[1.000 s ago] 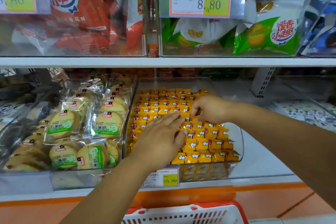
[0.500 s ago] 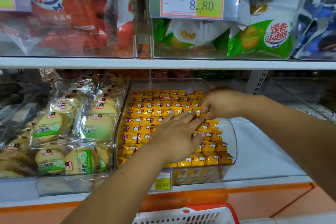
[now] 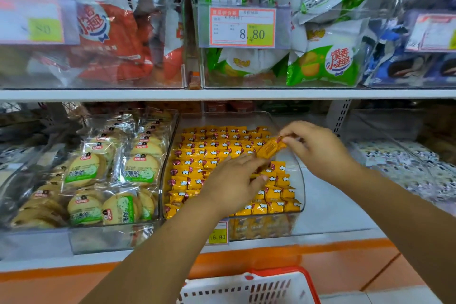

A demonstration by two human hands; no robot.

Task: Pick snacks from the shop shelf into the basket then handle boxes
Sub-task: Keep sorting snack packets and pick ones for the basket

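One snack (image 3: 270, 148) — between right fingers (image 3: 296, 147)

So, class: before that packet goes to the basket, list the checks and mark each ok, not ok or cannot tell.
1. Yellow packet pinched in the right-hand grip: ok.
2. Packet raised above the rows in the clear bin: ok.
3. Left-hand grip off the stock: not ok, it lies flat on those rows.
4. Basket below, in view: ok.
5. Room inside the basket: cannot tell.
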